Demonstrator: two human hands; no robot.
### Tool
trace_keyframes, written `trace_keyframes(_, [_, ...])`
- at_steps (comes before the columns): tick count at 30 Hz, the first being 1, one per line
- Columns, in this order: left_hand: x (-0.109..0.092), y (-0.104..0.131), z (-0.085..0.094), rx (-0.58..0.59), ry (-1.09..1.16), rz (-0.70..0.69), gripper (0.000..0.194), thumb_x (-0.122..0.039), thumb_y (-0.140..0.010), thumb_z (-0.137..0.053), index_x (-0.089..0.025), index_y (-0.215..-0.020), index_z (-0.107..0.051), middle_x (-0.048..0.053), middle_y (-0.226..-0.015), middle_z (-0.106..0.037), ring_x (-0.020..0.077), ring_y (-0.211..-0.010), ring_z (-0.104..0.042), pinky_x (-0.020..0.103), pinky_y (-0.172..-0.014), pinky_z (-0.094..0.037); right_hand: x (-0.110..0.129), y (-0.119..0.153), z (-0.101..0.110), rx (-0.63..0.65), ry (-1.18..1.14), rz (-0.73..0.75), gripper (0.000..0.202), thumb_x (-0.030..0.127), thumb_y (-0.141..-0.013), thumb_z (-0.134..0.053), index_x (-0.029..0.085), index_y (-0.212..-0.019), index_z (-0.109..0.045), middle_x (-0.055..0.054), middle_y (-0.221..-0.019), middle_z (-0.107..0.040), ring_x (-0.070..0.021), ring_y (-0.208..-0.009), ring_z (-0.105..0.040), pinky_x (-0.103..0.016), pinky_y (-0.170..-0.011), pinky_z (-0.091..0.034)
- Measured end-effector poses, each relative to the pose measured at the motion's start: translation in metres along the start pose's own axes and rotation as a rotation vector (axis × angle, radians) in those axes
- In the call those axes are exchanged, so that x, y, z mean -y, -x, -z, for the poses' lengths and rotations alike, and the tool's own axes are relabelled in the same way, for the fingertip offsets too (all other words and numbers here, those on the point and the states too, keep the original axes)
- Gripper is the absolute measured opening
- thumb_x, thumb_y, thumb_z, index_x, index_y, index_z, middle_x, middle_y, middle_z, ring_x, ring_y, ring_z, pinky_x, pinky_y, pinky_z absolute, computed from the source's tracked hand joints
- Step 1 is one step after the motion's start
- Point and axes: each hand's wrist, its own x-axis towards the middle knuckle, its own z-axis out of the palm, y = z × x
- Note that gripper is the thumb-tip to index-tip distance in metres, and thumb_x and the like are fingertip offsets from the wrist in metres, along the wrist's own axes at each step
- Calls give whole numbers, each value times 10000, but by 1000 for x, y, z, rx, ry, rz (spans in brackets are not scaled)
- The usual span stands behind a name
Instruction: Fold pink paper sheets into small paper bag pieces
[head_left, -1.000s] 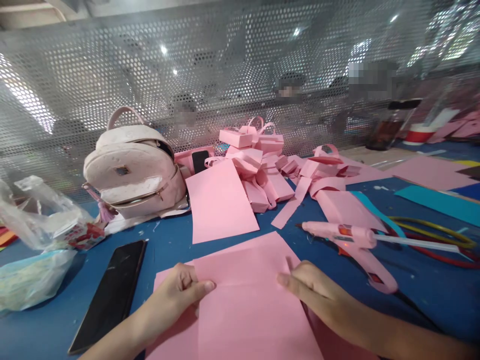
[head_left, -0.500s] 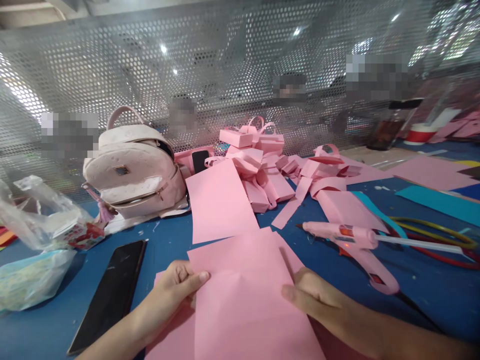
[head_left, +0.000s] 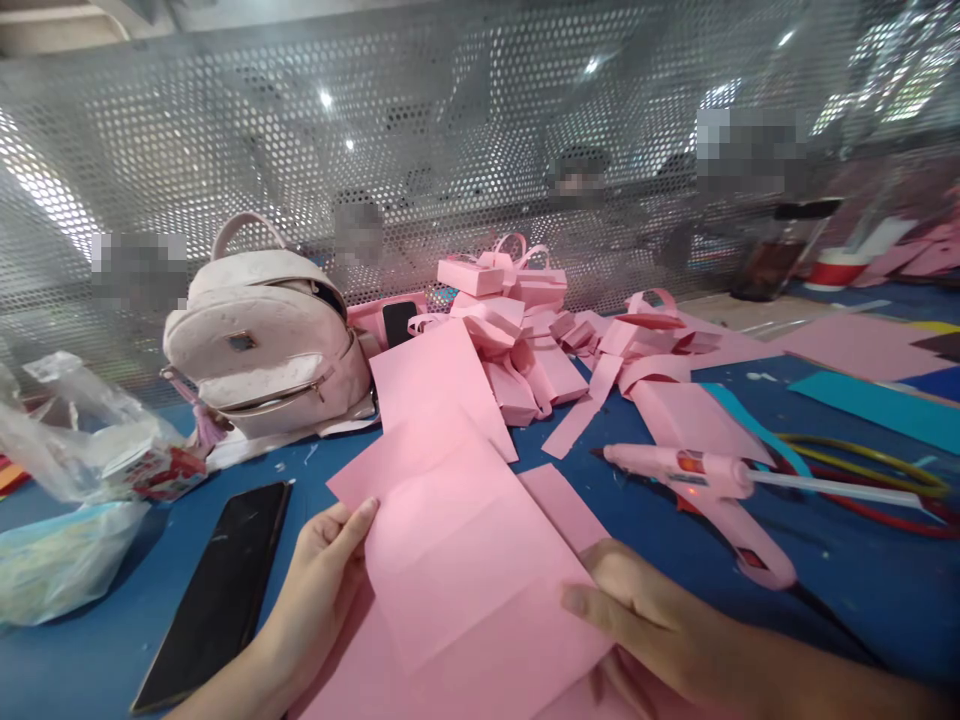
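A sheet of pink paper (head_left: 457,540) with faint creases is held up between both hands, tilted over other pink paper below. My left hand (head_left: 330,560) pinches its left edge between thumb and fingers. On the right edge my right hand (head_left: 645,610) grips the sheet, thumb on top and the other fingers mostly hidden beneath. Another pink sheet (head_left: 427,370) lies just beyond, partly behind the held one. Right of my hands rests a pink hot glue gun (head_left: 697,480) with a white glue stick in its back.
Folded pink paper boxes and strips (head_left: 517,320) are heaped at the back, beside a pale backpack (head_left: 262,350). A black phone (head_left: 217,590) lies at left near plastic bags (head_left: 67,560). Blue strips (head_left: 885,405) and coiled cords (head_left: 877,475) lie at right. A perforated metal screen (head_left: 450,130) stands behind.
The held sheet has turned, its upper end swinging left and its lower right corner coming into view by my right hand. My left hand has shifted slightly left and up.
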Motion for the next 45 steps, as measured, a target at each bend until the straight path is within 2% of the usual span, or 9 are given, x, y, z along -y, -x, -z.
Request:
trace_keyframes(4, [-3,-4,3,2,51,30,391,-366,-620,-933,-127,-611,-624,-19,-567,-621,67,-490,-517,157,-469,-459,-3,-8,-4,213,-227,-2,765,737,-951,-326,171,-525,-615,-3,-432,-488,-125,-431,-519,-250,-524,-434])
trace_keyframes(8, [-4,-13,9,-48,99,-5,373,-316,-554,-968,-136,-649,-657,-52,-582,-612,42,-482,-501,128,-489,-477,-16,-8,-9,235,-279,6,803,729,-959,-322,118,-596,-697,1,-406,-474,-87,-339,-422,-221,-392,-294])
trace_keyframes(12, [-6,-18,14,1,86,14,397,-334,-550,-971,-140,-624,-633,-64,-564,-574,36,-478,-494,120,-488,-471,-26,-5,-11,244,-388,-28,751,749,-943,-343,129,-681,-677,-52,-583,-635,-86,-415,-476,-204,-406,-329])
trace_keyframes(19, [-9,-14,13,233,-86,114,442,-432,-630,-920,-140,-571,-594,-44,-519,-544,55,-453,-472,171,-486,-435,-5,-11,-5,71,-247,20,664,715,-957,-346,190,-666,-630,19,-478,-493,-132,-448,-480,-251,-474,-369])
trace_keyframes(25, [-15,-4,11,452,-363,140,359,-384,-687,-877,-125,-558,-663,12,-519,-587,140,-499,-558,241,-523,-429,-2,-11,-4,-92,-259,3,611,711,-941,-387,199,-1185,-611,26,-658,-529,-139,-533,-503,-272,-564,-458])
trace_keyframes(28, [-18,3,5,490,-440,118,330,-376,-695,-865,-143,-569,-668,-3,-494,-564,173,-539,-598,246,-533,-435,-1,-13,-4,-54,-197,17,458,569,-923,-535,215,-1207,-598,4,-793,-608,-105,-520,-465,-239,-516,-424])
trace_keyframes(32, [-17,12,-6,510,-477,62,277,-412,-767,-804,-145,-787,-733,27,-628,-659,211,-660,-667,288,-652,-514,0,-16,-6,-196,-46,71,270,371,-812,-686,207,-1025,-665,-18,-946,-671,-89,-554,-455,-227,-526,-418])
trace_keyframes(38, [-25,12,-4,545,-588,-15,546,-194,-618,-882,-186,-1129,-692,99,-1078,-740,278,-974,-702,377,-865,-551,-1,-17,-5,-343,-217,47,370,477,-851,-633,201,-1092,-584,-16,-906,-631,-66,-413,-447,-214,-374,-373])
trace_keyframes(45, [-58,1,4,385,-724,-220,269,-245,-597,-878,-171,-694,-639,-9,-647,-692,140,-571,-639,203,-551,-472,0,-9,-11,-347,-59,262,427,340,-887,-614,213,-1289,-547,-117,-1258,-654,-264,-1082,-668,-370,-890,-566])
